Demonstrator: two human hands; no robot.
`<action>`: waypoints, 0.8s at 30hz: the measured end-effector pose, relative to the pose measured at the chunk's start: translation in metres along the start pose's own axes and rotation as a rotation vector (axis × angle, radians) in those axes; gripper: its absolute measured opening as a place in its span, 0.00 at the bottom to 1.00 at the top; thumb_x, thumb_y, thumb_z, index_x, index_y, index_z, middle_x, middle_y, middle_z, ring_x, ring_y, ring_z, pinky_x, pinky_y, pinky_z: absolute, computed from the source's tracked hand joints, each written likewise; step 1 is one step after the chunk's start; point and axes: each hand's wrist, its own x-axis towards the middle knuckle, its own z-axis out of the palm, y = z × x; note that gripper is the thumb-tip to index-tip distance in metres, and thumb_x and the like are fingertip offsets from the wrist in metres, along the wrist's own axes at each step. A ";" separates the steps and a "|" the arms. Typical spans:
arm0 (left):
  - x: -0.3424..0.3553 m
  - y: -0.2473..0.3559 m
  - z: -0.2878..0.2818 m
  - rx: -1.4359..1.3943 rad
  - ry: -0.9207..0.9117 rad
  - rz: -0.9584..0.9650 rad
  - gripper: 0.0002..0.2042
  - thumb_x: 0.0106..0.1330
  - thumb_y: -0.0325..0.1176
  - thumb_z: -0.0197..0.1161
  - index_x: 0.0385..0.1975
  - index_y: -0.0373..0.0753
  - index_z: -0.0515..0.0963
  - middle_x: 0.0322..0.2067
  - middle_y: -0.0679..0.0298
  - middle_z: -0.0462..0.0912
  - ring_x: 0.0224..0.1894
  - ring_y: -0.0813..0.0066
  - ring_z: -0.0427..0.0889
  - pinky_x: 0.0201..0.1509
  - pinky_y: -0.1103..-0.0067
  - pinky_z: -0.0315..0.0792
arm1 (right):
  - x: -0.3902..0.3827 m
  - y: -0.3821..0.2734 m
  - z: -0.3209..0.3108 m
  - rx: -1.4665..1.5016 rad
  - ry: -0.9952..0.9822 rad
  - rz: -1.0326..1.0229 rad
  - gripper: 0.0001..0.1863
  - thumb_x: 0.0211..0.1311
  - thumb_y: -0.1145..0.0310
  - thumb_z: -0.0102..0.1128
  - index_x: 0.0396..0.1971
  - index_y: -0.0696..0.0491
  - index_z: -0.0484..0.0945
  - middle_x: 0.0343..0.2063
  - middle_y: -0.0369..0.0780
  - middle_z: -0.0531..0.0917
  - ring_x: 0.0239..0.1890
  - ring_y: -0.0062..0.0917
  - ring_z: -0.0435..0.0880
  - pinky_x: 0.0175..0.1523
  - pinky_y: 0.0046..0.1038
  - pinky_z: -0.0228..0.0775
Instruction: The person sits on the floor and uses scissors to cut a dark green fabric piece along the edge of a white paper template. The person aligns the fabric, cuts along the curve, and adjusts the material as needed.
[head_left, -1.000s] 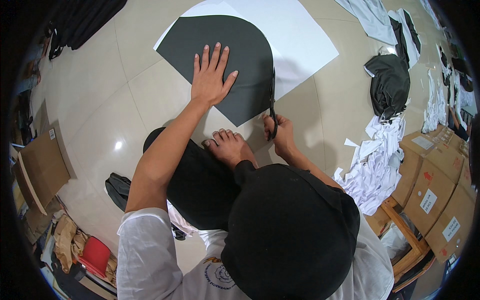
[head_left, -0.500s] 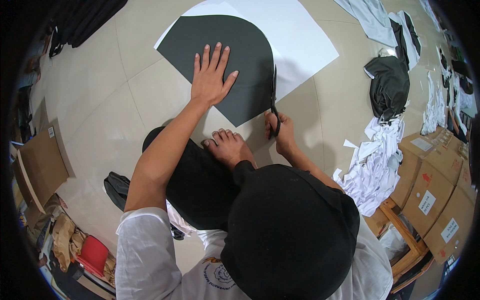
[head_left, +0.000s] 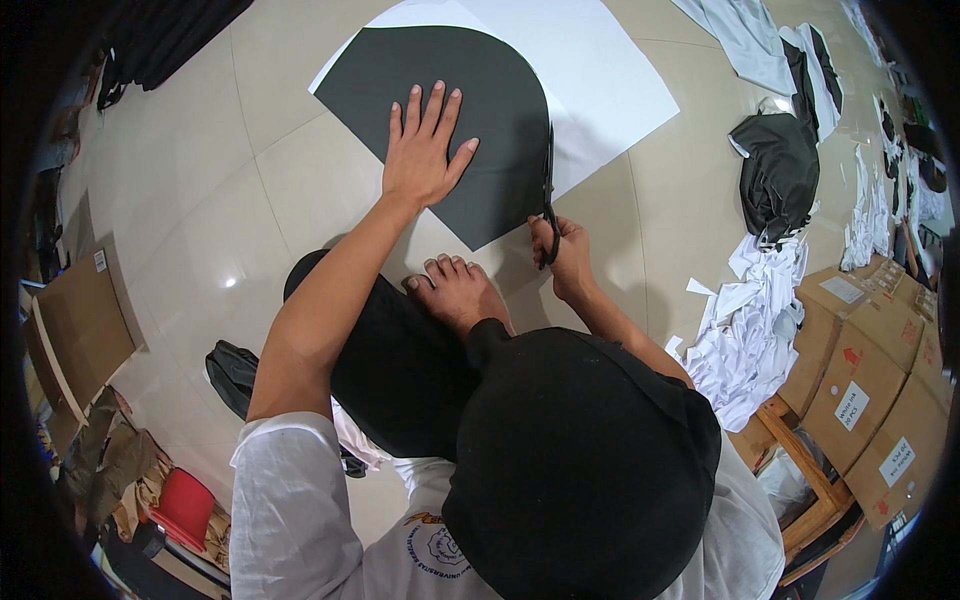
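Note:
A dark grey sheet with a rounded far edge, like a pattern piece (head_left: 490, 100), lies on white sheet material (head_left: 610, 95) on the floor. My left hand (head_left: 425, 150) rests flat on the dark piece, fingers spread. In my right hand (head_left: 570, 260) is a pair of black scissors (head_left: 550, 190), its fingers wrapped round the handles. The blades point away from me along the right edge of the dark piece, at the white material. Whether the blades are parted is hard to make out. My bare foot (head_left: 465, 295) is just short of the near corner.
On the right lie a heap of white scraps (head_left: 745, 330), a bundle of black cloth (head_left: 780, 175) and pale grey cloth (head_left: 740, 40). Cardboard boxes (head_left: 850, 370) are stacked at the lower right. An open carton (head_left: 85, 330) and a red object (head_left: 183, 508) are on the left.
My right hand and the scissors have shifted very slightly away from me along the right edge. My left hand stays flat on the dark piece.

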 end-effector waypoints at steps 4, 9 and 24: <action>0.000 -0.001 0.001 0.011 -0.005 -0.001 0.38 0.83 0.62 0.43 0.86 0.47 0.53 0.85 0.54 0.51 0.86 0.44 0.47 0.86 0.45 0.41 | 0.000 0.003 -0.003 -0.039 0.001 -0.004 0.17 0.66 0.59 0.74 0.29 0.55 0.79 0.20 0.34 0.78 0.17 0.20 0.75 0.24 0.27 0.67; 0.000 -0.001 0.003 0.023 -0.006 -0.003 0.38 0.83 0.62 0.42 0.86 0.48 0.53 0.85 0.55 0.51 0.86 0.44 0.46 0.87 0.45 0.41 | -0.002 0.002 -0.006 -0.096 0.024 -0.001 0.17 0.66 0.58 0.74 0.30 0.57 0.80 0.20 0.35 0.79 0.18 0.20 0.76 0.24 0.26 0.67; 0.000 -0.001 0.003 0.024 -0.016 -0.006 0.38 0.83 0.62 0.42 0.86 0.48 0.52 0.85 0.55 0.50 0.86 0.45 0.46 0.87 0.46 0.40 | 0.015 -0.015 -0.003 -0.052 -0.021 -0.034 0.17 0.66 0.57 0.73 0.27 0.53 0.78 0.19 0.34 0.78 0.18 0.20 0.75 0.25 0.27 0.65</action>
